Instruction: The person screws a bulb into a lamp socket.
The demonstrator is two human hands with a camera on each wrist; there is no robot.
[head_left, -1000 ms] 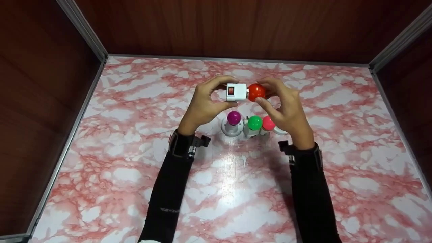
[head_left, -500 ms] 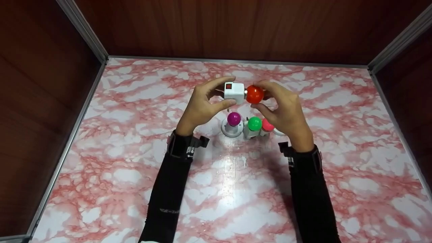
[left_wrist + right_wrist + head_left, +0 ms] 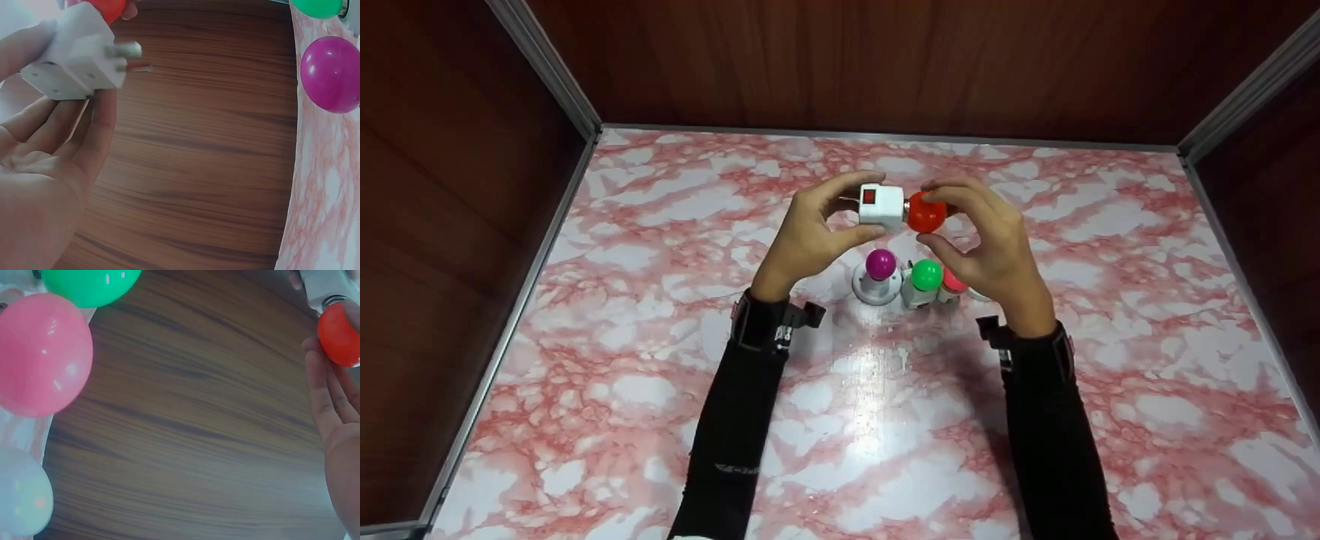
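Observation:
Between my left hand's [image 3: 814, 232] thumb and fingers I grip a white plug-in bulb holder [image 3: 883, 206] with a small red switch. In the left wrist view metal plug pins [image 3: 128, 50] stick out of one side of it. My right hand [image 3: 997, 247] holds a red light bulb [image 3: 926, 215] with fingers over the top and the thumb at the lower side. The bulb's metal screw base sits at the mouth of the holder, and some of its thread [image 3: 334, 301] shows in the right wrist view. Both things are raised above the table.
Below the hands stand a purple bulb [image 3: 880, 265] on a round white base, a green bulb [image 3: 926, 275] and a pink bulb [image 3: 954, 280] in white holders. A whitish bulb [image 3: 22, 492] is beside them. Dark wood panels [image 3: 885, 67] wall the marbled table [image 3: 660, 420].
The bulb holder has turned about its length, its switch shifting upward, and moved slightly left with the red bulb. My right fingers have shifted their hold around the bulb.

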